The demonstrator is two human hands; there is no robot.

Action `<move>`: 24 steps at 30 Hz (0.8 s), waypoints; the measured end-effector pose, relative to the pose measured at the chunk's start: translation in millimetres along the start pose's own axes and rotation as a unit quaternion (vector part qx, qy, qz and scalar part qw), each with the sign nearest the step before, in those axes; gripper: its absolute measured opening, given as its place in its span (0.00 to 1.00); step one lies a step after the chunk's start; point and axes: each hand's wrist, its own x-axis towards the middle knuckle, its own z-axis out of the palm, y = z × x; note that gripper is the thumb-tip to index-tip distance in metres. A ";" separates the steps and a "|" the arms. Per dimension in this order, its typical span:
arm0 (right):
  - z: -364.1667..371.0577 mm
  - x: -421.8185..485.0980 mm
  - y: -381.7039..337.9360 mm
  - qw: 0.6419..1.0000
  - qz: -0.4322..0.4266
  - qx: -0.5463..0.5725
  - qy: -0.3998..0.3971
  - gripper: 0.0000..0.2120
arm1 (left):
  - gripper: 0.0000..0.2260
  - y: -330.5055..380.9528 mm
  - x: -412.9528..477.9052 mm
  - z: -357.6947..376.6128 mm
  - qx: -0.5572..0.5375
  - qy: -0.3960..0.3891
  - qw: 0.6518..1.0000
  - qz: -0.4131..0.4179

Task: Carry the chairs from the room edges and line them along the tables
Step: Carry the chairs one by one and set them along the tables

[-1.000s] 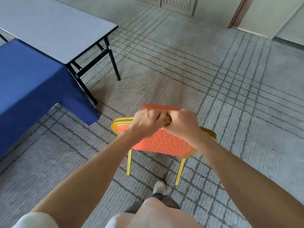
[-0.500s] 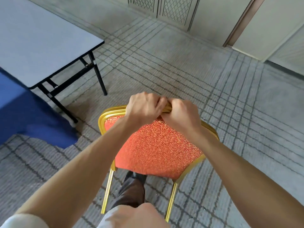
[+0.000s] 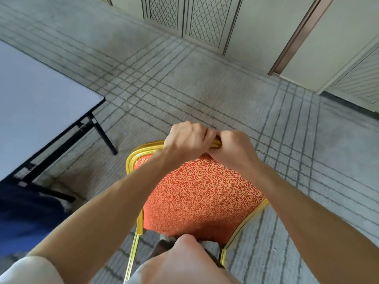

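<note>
Your left hand (image 3: 187, 140) and right hand (image 3: 233, 148) are clenched side by side, knuckles touching, around the gold top rail of the chair (image 3: 196, 193), which hangs close in front of your legs above the carpet (image 3: 184, 95). You look mid-carry. Next, I judge, swing it left toward the bench (image 3: 41, 111) nearby and set it down alongside the edge. The red patterned backrest faces you; its long axis runs from your hands down toward your knees.

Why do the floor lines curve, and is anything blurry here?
Head view: the wide-angle lens bends the carpet lines and wall panels; the blue cloth at lower left is smeared; both hands and the chair look sharp; lighting soft, no glare.
</note>
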 end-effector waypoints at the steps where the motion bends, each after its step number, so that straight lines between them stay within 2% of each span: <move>1: -4.9 15.2 1.9 1.000 -0.011 -0.007 0.013 0.16 | 0.17 -4.6 14.5 -3.3 0.002 0.010 1.000 0.002; 4: -12.8 60.2 11.3 0.995 -0.053 -0.033 0.075 0.13 | 0.22 -20.7 56.5 -7.5 0.018 0.048 0.999 0.012; 6: -9.4 85.2 19.3 0.989 -0.079 -0.042 0.122 0.16 | 0.27 -33.5 78.1 -4.3 0.021 0.057 0.998 0.003; 8: 0.9 110.3 31.0 0.979 -0.114 -0.048 0.159 0.17 | 0.27 -47.4 98.4 5.5 0.014 0.057 0.998 -0.012; 11: 23.7 153.2 61.2 0.972 -0.140 -0.036 0.184 0.12 | 0.27 -68.9 134.0 30.6 0.040 0.051 0.997 -0.040; 19: 63.7 299.7 146.1 0.989 -0.130 -0.060 0.047 0.12 | 0.20 -124.6 260.0 97.3 0.011 -0.029 0.988 -0.153; 21: 55.8 337.1 167.0 0.991 -0.120 -0.044 0.049 0.11 | 0.19 -127.4 298.5 104.5 0.003 -0.026 0.988 -0.153; 24: 43.4 392.7 180.8 0.995 -0.082 -0.013 0.054 0.09 | 0.21 -141.7 350.7 108.7 0.021 0.023 0.991 -0.127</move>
